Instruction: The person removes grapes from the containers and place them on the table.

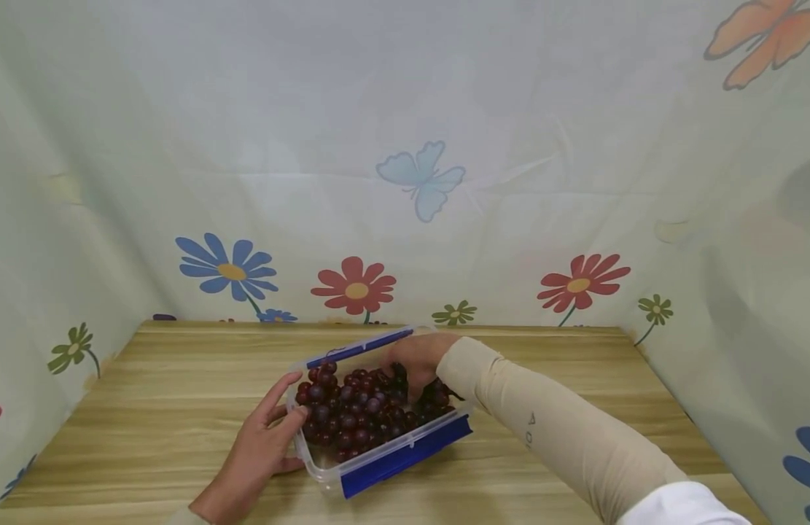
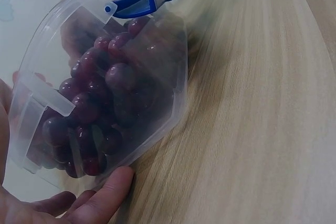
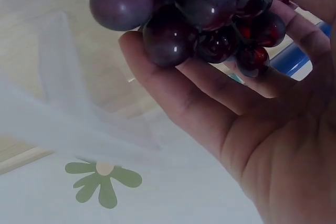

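Observation:
A clear plastic container (image 1: 319,470) with blue clip flaps stands on the table, its lid off. Dark red-purple grapes (image 1: 352,415) fill most of it; through its cloudy end wall the grapes (image 2: 121,77) show in the left wrist view. At the left end, my left hand (image 1: 260,437) holds the container, thumb at the rim and lower fingers (image 2: 105,198) along the outside near the base. My right hand (image 1: 421,357) reaches in from the right side. Its fingers (image 3: 184,93) curl round a bunch of grapes (image 3: 170,35); the fingertips are partly hidden in the head view.
The wood-grain table (image 1: 149,423) carries the container near its middle. A pale cloth with printed flowers and butterflies (image 1: 421,179) hangs behind the table and at both sides. One blue flap (image 1: 407,456) hangs outward on the near side, another (image 1: 361,346) on the far side.

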A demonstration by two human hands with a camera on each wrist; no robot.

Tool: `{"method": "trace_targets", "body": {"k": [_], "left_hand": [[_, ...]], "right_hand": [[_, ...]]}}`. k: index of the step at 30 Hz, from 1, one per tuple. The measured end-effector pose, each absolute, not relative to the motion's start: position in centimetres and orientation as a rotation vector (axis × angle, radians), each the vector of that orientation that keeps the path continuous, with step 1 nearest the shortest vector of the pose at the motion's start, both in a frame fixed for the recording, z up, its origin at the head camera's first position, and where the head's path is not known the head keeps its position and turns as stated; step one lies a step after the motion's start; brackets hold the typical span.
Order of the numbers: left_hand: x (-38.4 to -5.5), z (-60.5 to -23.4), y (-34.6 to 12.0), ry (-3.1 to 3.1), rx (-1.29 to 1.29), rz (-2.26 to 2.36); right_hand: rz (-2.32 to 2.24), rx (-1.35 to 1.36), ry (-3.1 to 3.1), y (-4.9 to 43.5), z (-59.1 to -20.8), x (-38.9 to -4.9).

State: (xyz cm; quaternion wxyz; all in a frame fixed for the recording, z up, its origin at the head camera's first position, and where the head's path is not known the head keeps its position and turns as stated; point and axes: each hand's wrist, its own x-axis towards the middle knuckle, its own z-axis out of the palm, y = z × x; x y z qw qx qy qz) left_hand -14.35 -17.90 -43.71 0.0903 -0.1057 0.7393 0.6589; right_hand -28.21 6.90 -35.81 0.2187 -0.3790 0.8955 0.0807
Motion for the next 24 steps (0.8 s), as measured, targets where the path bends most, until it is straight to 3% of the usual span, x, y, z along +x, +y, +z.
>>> {"method": "trace_targets", "body": {"k": [11,24], "left_hand": [[-14.51,-44.01,-17.88,2.196,-0.299,1.970],[-14.22,-44.13,-17.73,2.185,-0.292,1.980]], "right_hand": [[0.156,-0.899,2.513,7.38,-35.71,-27.96],[0.296,-1.026,2.483,7.01,-36.38,-27.56]]}}
